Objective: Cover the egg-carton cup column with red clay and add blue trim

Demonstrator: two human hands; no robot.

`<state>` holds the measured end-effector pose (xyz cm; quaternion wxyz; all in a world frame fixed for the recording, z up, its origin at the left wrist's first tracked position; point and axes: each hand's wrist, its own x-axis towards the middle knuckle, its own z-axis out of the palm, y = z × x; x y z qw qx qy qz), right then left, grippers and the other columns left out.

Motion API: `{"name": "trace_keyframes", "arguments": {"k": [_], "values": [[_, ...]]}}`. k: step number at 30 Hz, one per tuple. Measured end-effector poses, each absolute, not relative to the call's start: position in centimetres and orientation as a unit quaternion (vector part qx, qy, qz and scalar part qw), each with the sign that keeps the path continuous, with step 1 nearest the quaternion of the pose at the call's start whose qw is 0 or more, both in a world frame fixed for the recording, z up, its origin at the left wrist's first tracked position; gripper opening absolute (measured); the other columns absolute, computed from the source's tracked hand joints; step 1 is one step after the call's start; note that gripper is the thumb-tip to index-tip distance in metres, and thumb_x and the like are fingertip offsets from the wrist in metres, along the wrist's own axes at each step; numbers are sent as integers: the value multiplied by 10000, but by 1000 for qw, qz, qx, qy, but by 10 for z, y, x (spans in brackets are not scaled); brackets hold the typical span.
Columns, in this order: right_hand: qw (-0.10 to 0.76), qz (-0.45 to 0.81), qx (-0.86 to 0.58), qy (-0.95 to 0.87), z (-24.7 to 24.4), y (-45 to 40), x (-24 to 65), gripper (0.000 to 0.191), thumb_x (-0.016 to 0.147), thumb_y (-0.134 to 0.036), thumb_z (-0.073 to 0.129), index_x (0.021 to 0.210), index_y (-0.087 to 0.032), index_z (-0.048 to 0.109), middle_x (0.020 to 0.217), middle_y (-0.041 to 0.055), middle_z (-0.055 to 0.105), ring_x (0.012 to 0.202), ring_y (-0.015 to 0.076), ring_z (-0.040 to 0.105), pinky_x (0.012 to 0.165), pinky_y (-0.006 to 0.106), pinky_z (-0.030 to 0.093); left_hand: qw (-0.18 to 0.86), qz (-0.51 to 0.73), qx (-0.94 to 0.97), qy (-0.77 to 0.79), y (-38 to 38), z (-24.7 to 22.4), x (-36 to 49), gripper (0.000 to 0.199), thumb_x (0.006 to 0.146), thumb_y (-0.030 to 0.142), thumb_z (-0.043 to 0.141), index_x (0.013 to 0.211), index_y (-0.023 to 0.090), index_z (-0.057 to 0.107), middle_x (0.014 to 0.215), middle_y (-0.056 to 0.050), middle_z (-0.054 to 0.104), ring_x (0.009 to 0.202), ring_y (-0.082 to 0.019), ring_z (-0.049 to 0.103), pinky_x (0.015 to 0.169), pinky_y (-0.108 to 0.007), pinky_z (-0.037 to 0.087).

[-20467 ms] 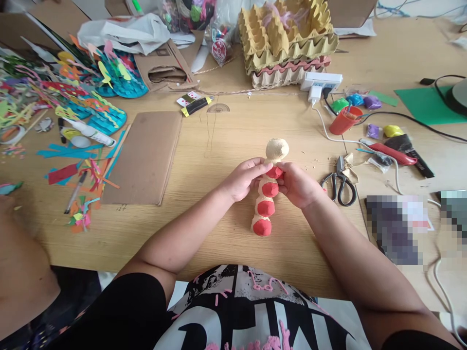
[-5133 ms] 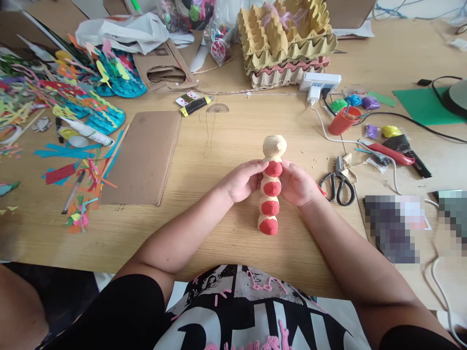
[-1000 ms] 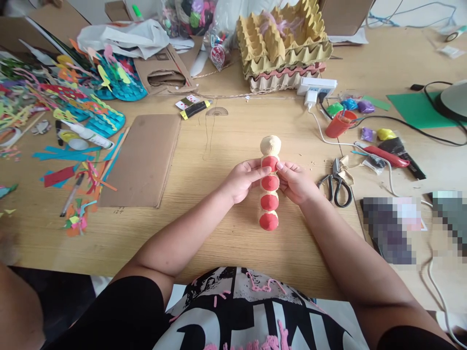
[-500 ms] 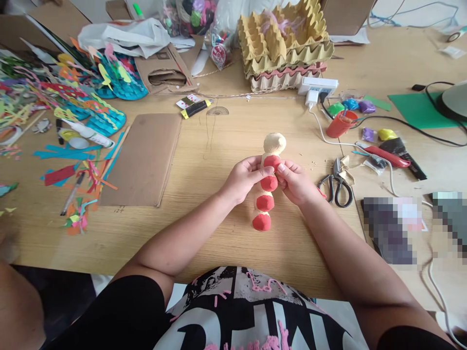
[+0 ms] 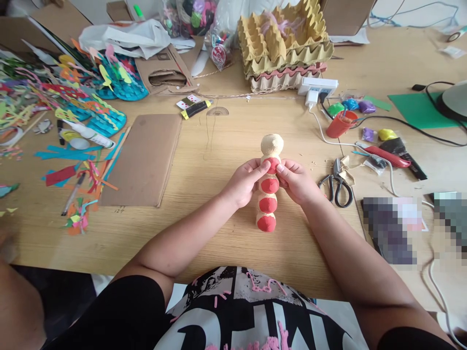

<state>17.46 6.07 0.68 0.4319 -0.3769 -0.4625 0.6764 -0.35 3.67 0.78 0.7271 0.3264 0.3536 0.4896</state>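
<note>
Between my two hands is an egg-carton caterpillar (image 5: 267, 205), a row of pale yellow cups with red caps on several of them and a plain rounded cup at the far end. My left hand (image 5: 247, 181) grips it from the left, its thumb on the uppermost red cap. From the right, my right hand (image 5: 297, 180) pinches the same segment, thumb against the red cap's edge. The near end of the strip points toward me above the table. Fingers beneath the strip are hidden.
Black-handled scissors (image 5: 336, 183) lie right of my right hand. A cardboard sheet (image 5: 140, 160) is on the left beside paper scraps (image 5: 73, 151). Stacked egg trays (image 5: 284, 53), a power strip (image 5: 318, 86) and a red cup (image 5: 342, 124) stand farther back. A white cable runs along the right.
The near end of the caterpillar has swung slightly right and its far end slightly left, so it now lies straighter. My left thumb has shifted up a little on the red cap.
</note>
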Motion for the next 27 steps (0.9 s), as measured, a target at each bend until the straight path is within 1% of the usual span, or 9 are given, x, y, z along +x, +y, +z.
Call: {"name": "trace_keyframes", "arguments": {"k": [3,6,10,14,16,18,20,23,27], "values": [[417,689,-362,-470,8,60,175,743,680,-827,1039,709,-222,607,604,-71,433,573,91,293,562,291,193,736,491,322,337,37,8,-4,647,741,691,1059,986,202,714,895,-3,794,780,-163,750,743,-308,569],[410,698,-358,-466,8,60,174,761,705,-854,1008,684,-228,576,602,-62,436,584,99,302,564,293,209,743,489,315,331,38,8,-5,601,775,651,1050,960,199,700,862,-9,790,815,-183,768,784,-319,580],[415,691,-381,-453,7,61,175,765,683,-826,1037,684,-232,555,577,-83,387,571,91,255,556,291,191,754,476,299,341,40,5,-8,541,781,601,1052,957,195,742,920,-25,809,856,-189,761,782,-308,569],[396,694,-374,-471,7,61,176,762,730,-841,1001,686,-232,546,595,-79,397,582,93,269,557,287,213,758,470,294,343,42,3,-10,522,776,576,1063,953,191,758,924,-26,802,825,-180,737,762,-306,559],[393,689,-373,-482,8,61,176,728,711,-818,1024,728,-223,605,624,-72,449,598,95,308,563,282,244,755,477,290,343,42,4,-10,541,773,602,1060,949,197,748,900,-26,792,798,-178,724,741,-306,549],[394,682,-381,-484,10,60,175,701,650,-777,1073,795,-210,687,680,-51,550,628,102,390,584,277,310,757,473,294,342,43,5,-10,576,758,644,1059,950,204,742,870,-21,775,769,-171,704,729,-309,546],[399,675,-394,-480,12,58,173,692,610,-747,1100,814,-200,729,734,-26,631,665,113,467,618,281,375,759,460,307,343,44,5,-11,609,736,679,1061,947,210,736,845,-10,755,738,-159,683,717,-310,543],[416,653,-415,-478,12,58,171,682,605,-743,1100,763,-197,724,726,-17,648,664,114,486,622,284,392,760,447,323,345,45,4,-12,635,723,714,1056,948,223,723,845,2,747,726,-155,679,715,-315,547],[412,652,-409,-488,10,59,173,684,579,-740,1109,800,-200,752,742,-9,681,669,125,515,626,285,416,756,452,327,344,45,5,-12,667,699,720,1065,928,222,686,826,11,727,722,-148,671,707,-307,545]]}}
